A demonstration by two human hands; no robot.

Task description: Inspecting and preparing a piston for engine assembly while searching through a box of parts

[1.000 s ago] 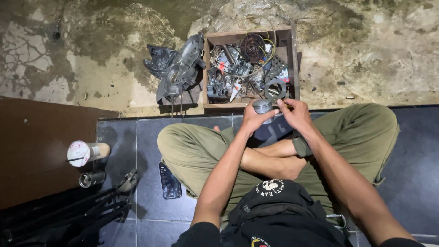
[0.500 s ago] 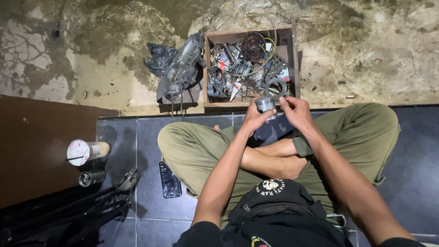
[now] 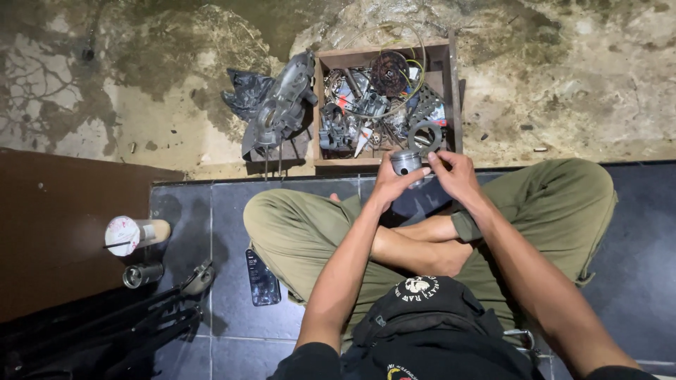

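The person sits cross-legged on dark floor tiles [image 3: 211, 232]. Past the tiles, farther from the person, the ground is rough, stained concrete [image 3: 141, 112]. It is dim here, and no walls show.

The wooden box [image 3: 454, 91] is the main thing to steer by. It sits on the concrete, just past the knees, and it is full of metal bits, wires and a round dark disc. Touching its left side lies a big grey metal machine part [image 3: 278, 105], with a black plastic bag [image 3: 246, 91] beside that. Well away from the box, down and to the left, a paper cup with a straw [image 3: 130, 233] lies on its side near a small dark can [image 3: 141, 274], and black tripod legs [image 3: 127, 324] lie below them. A dark phone [image 3: 262, 278] lies flat on the tiles by the person's left knee, nearer the box than the cup is.

A second ago both hands were at this same spot, just under the front edge of the box. The small shiny metal cylinder [image 3: 407, 162] now sits a bit higher and shows more of its side, so I think it is being turned and looked over. The left hand [image 3: 391, 184] wraps around it from below. The right hand [image 3: 454, 176] pinches its top edge with curled fingers.
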